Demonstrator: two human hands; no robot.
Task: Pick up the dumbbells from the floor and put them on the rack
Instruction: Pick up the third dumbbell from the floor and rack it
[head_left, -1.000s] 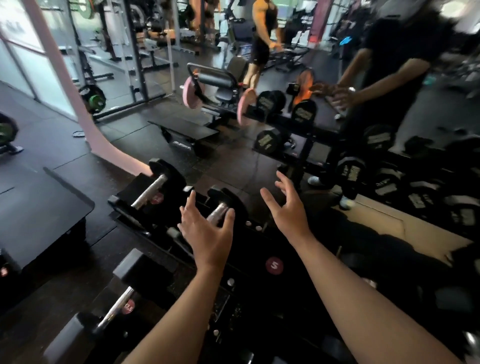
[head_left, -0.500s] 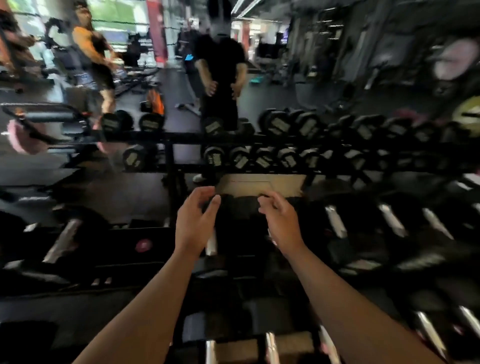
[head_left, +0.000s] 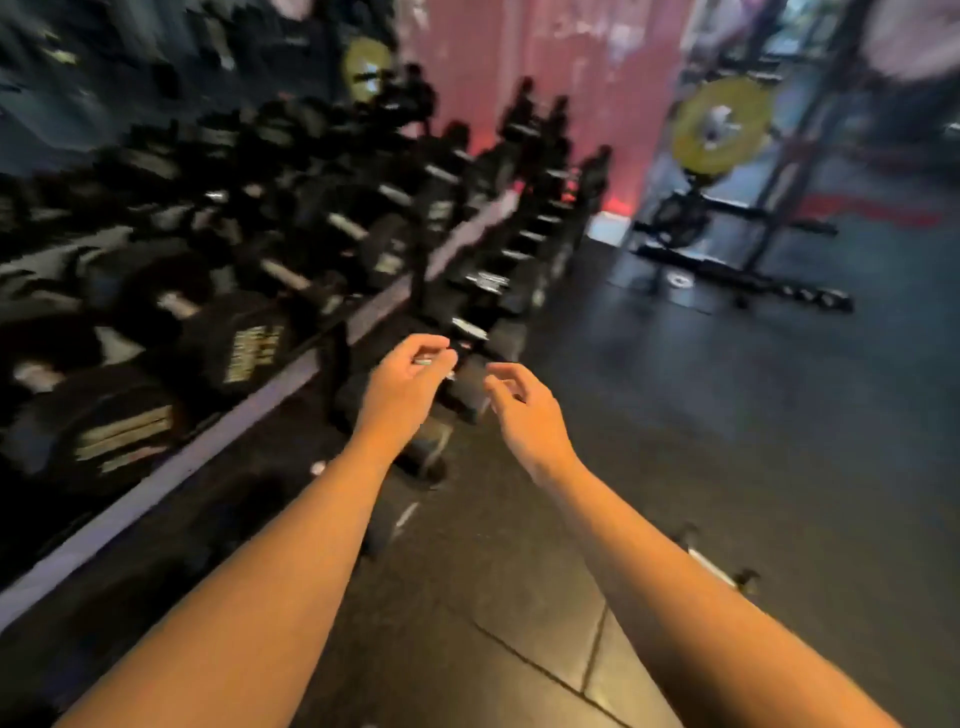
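The picture is heavily blurred by motion. A long dumbbell rack (head_left: 291, 364) runs along the left, loaded with several black dumbbells with steel handles. A black dumbbell (head_left: 426, 457) lies on the dark floor by the rack's foot, just below my left hand. Another steel-handled dumbbell (head_left: 719, 569) lies on the floor at the right, partly hidden behind my right forearm. My left hand (head_left: 402, 387) and my right hand (head_left: 524, 410) are stretched out in front of me, fingers loosely curled and apart, holding nothing.
A squat rack (head_left: 737, 244) with a yellow plate (head_left: 719, 127) stands at the back right. A pink wall (head_left: 519, 67) closes the far end. Dark rubber floor (head_left: 727, 415) stretches to the right of the dumbbell rack.
My view has swung right, from facing the rack and its mirror to looking along it. Both hands stay raised and hold nothing; they have shifted from over the rack to the floor side.
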